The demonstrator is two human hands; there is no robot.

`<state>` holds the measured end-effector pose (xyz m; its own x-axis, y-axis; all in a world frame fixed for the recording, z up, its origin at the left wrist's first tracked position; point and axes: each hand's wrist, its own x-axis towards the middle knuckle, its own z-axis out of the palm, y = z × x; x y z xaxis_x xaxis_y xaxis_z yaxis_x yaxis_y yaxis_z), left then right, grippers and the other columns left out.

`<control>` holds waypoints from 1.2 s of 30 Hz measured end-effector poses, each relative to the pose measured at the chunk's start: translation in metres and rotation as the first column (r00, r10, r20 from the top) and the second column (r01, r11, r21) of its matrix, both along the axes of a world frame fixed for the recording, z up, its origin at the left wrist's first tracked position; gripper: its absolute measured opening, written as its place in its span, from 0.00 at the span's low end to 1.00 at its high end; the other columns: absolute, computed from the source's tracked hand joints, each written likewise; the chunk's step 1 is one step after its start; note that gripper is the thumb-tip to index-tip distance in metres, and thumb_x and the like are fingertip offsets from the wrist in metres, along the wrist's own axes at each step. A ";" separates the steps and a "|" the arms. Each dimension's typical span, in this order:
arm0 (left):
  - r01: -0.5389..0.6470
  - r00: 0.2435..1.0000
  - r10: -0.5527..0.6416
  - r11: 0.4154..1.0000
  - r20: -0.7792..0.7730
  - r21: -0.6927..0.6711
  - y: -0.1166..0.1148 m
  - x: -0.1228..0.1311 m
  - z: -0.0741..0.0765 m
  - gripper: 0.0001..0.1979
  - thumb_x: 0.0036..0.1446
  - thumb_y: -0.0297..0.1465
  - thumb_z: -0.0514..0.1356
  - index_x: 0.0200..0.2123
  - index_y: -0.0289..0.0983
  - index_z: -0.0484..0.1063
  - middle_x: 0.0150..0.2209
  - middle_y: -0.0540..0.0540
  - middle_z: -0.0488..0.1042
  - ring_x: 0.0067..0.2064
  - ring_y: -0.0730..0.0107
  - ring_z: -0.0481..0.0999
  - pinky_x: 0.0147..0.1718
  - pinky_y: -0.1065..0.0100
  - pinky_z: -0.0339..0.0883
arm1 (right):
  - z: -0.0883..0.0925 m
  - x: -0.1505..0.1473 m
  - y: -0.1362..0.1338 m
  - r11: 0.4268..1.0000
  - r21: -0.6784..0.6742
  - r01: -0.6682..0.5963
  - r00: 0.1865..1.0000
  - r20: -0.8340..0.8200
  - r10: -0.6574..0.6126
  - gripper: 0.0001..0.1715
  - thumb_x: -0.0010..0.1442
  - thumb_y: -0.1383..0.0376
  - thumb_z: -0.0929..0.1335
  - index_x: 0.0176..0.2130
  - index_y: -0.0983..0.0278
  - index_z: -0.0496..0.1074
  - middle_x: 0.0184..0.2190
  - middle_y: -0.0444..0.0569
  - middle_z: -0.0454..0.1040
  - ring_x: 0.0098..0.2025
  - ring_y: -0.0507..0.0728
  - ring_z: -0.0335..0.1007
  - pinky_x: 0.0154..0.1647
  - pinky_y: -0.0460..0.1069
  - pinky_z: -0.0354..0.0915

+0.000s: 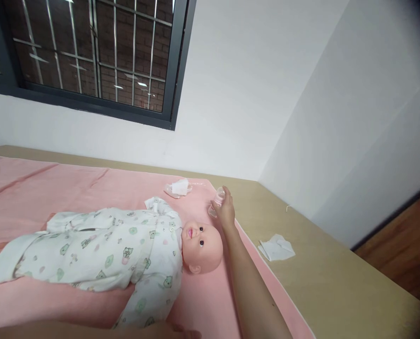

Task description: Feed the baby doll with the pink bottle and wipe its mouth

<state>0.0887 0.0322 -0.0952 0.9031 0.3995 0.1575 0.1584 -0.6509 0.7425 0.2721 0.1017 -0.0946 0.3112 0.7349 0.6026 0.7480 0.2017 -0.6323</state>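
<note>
A baby doll [202, 247] in a white printed outfit [118, 249] lies face up, its head toward the right. Beyond its head, my right hand [226, 207] is closed round a small clear plastic container [219, 195] near the corner of the pink mat [210, 301]. Only part of my left hand [183, 332] shows at the bottom edge, close to the doll's near sleeve; its fingers are mostly cut off, and whether they hold anything is hidden.
A clear wrapper with white material [179, 188] lies on the mat beyond the doll's far arm. On the wooden surface [322, 282] to the right is a crumpled white cloth or tissue [277, 247]. Behind stand white walls [245, 84] and a barred window [100, 56].
</note>
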 end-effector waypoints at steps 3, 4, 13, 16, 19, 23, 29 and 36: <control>0.009 1.000 -0.009 1.000 -0.007 -0.003 -0.001 0.002 0.004 0.18 0.57 0.39 0.57 0.50 0.47 0.75 0.43 0.47 0.80 0.37 0.52 0.81 0.26 0.60 0.70 | -0.002 0.002 0.001 0.998 0.025 -0.057 0.998 -0.030 0.058 0.42 0.51 0.61 0.67 0.63 0.61 0.55 0.51 0.56 0.66 0.50 0.61 0.67 0.47 0.53 0.65; 0.013 1.000 -0.013 1.000 -0.014 -0.002 -0.001 0.002 0.005 0.18 0.57 0.39 0.57 0.50 0.47 0.75 0.43 0.48 0.80 0.37 0.52 0.81 0.27 0.59 0.70 | -0.002 0.002 0.001 0.996 0.032 -0.080 0.996 -0.039 0.081 0.43 0.50 0.61 0.67 0.63 0.61 0.55 0.53 0.57 0.66 0.51 0.61 0.67 0.49 0.54 0.64; 0.017 0.999 -0.017 1.000 -0.030 0.005 0.000 0.002 0.003 0.18 0.57 0.37 0.57 0.51 0.48 0.74 0.45 0.48 0.79 0.40 0.52 0.80 0.28 0.59 0.71 | -0.001 0.004 -0.003 0.991 0.026 -0.129 0.987 -0.093 0.131 0.45 0.49 0.60 0.67 0.65 0.60 0.54 0.56 0.54 0.67 0.52 0.61 0.67 0.53 0.57 0.63; 0.017 1.000 -0.017 1.000 -0.007 -0.013 0.002 0.004 0.000 0.18 0.57 0.37 0.58 0.51 0.49 0.74 0.46 0.48 0.79 0.39 0.52 0.80 0.27 0.60 0.71 | 0.000 0.004 -0.004 0.993 0.020 -0.116 0.988 -0.097 0.118 0.46 0.49 0.59 0.68 0.65 0.59 0.54 0.54 0.53 0.69 0.50 0.61 0.68 0.52 0.57 0.64; 0.033 0.999 -0.034 0.999 -0.006 -0.039 0.005 0.000 -0.005 0.18 0.58 0.36 0.55 0.51 0.49 0.74 0.44 0.48 0.80 0.36 0.53 0.81 0.25 0.60 0.70 | -0.001 0.005 -0.004 0.993 0.027 -0.112 0.989 -0.096 0.114 0.46 0.48 0.59 0.68 0.64 0.58 0.55 0.53 0.52 0.70 0.49 0.61 0.69 0.51 0.57 0.65; 0.057 0.998 -0.059 0.996 -0.018 -0.075 0.008 -0.003 -0.016 0.19 0.60 0.35 0.51 0.52 0.48 0.73 0.42 0.48 0.80 0.35 0.54 0.81 0.26 0.59 0.70 | -0.002 0.005 -0.002 0.995 0.026 -0.098 0.989 -0.106 0.100 0.46 0.48 0.59 0.69 0.64 0.57 0.55 0.51 0.52 0.70 0.48 0.61 0.69 0.50 0.56 0.65; 0.071 0.997 -0.073 0.992 -0.017 -0.104 0.017 -0.001 -0.028 0.20 0.59 0.34 0.53 0.53 0.49 0.73 0.44 0.48 0.80 0.38 0.53 0.81 0.27 0.59 0.70 | -0.003 0.008 0.001 0.991 0.028 -0.130 0.983 -0.126 0.132 0.47 0.47 0.59 0.69 0.65 0.59 0.55 0.51 0.52 0.69 0.49 0.61 0.68 0.52 0.56 0.63; 0.083 0.996 -0.086 0.990 -0.019 -0.117 0.027 0.001 -0.034 0.20 0.59 0.34 0.53 0.53 0.49 0.73 0.45 0.48 0.79 0.38 0.50 0.81 0.28 0.57 0.70 | -0.005 0.010 0.002 0.988 0.046 -0.145 0.982 -0.118 0.149 0.47 0.48 0.59 0.69 0.65 0.59 0.55 0.53 0.53 0.67 0.50 0.61 0.66 0.54 0.56 0.62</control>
